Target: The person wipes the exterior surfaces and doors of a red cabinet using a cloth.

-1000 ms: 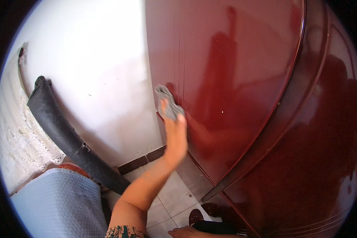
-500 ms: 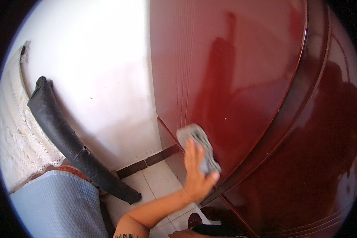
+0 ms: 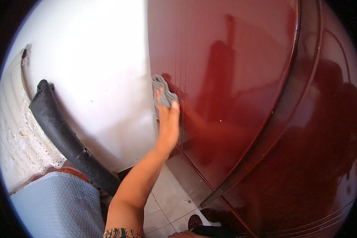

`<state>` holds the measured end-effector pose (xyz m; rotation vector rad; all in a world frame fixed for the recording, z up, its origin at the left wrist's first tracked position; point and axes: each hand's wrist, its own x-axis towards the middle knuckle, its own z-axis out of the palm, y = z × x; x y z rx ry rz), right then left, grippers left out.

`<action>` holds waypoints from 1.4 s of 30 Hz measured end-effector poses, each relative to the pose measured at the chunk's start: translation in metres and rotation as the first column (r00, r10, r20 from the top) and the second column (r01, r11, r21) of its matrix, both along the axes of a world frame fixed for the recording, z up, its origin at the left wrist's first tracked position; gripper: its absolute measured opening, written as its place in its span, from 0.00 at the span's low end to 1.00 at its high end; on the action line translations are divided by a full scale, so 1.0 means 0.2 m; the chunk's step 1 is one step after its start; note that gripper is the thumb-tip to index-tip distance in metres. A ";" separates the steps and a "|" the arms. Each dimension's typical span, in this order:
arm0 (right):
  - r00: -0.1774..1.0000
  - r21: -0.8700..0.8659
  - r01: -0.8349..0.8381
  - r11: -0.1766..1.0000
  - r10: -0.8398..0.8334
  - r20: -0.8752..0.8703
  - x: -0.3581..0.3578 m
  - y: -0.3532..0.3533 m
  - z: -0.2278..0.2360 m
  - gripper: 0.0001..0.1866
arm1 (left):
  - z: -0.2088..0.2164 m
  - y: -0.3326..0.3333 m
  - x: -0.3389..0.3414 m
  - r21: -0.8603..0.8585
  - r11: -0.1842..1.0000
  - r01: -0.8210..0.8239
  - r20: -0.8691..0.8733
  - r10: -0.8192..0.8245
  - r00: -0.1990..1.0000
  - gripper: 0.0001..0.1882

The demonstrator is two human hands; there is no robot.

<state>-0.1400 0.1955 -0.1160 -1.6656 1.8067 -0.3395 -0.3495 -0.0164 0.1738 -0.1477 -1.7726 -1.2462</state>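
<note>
A crumpled grey cloth [image 3: 165, 92] is under my left hand [image 3: 168, 121], pressed against the glossy dark red cabinet panel [image 3: 242, 79] close to its left edge. The fingers lie over the cloth and the thumb rests on its right side. Shallow vertical grooves run down the panel beside the hand. At the bottom edge a small part of my right hand [image 3: 186, 234] shows, low and apart from the panel; its fingers are mostly cut off by the frame.
A white wall [image 3: 95, 59] meets the cabinet on the left. Against it leans a long black padded piece [image 3: 63, 123], beside a cream lace cover [image 3: 20, 127] and a light blue quilted cover [image 3: 63, 202]. Below are pale floor tiles [image 3: 174, 194] and a dark shoe [image 3: 194, 221].
My left hand has carried the cloth up and to the left across the panel, toward its edge by the wall. The right hand stays low at the bottom edge.
</note>
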 end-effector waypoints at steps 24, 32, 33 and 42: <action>0.957 0.195 0.213 0.958 -0.245 0.157 -0.14 -0.04 0.29 0.27 | -0.34 0.53 0.68 -0.095 0.987 0.133 0.106 -0.123 0.987 0.25; 0.217 0.048 0.579 0.814 -0.211 0.953 -0.21 0.04 0.55 0.35 | -0.57 0.29 1.16 0.901 0.427 0.071 0.215 -0.584 0.782 0.22; 0.137 0.031 0.577 0.816 -0.135 0.981 -0.22 0.05 0.58 0.34 | -0.60 0.27 1.21 0.909 0.410 0.075 0.202 -0.590 0.781 0.22; -0.354 0.409 0.682 0.606 -0.216 0.910 -0.12 0.01 0.50 0.26 | -0.89 0.13 1.40 0.952 0.305 0.001 0.251 -0.788 0.563 0.18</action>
